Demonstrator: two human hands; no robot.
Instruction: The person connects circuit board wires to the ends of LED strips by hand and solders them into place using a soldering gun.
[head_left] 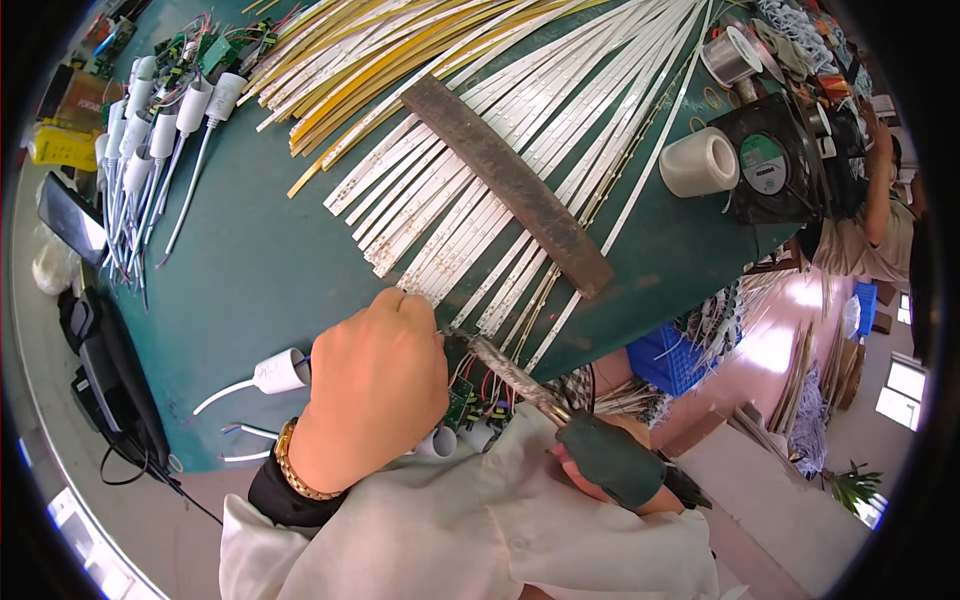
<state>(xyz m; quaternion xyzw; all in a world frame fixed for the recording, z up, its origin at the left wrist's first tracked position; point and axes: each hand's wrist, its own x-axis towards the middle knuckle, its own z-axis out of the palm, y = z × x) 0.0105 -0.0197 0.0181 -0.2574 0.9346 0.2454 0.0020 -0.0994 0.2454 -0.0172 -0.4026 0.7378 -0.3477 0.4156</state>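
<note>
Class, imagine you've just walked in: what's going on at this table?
A person at a green table grips what looks like a soldering iron in the right hand, its tip close to the left hand. The left hand is at the near ends of some white strips; whether it pinches anything is hidden. A dark bar lies across the fanned-out strips.

Bar (510, 185) across strips (440, 262), fan (765, 163) to their right
</note>
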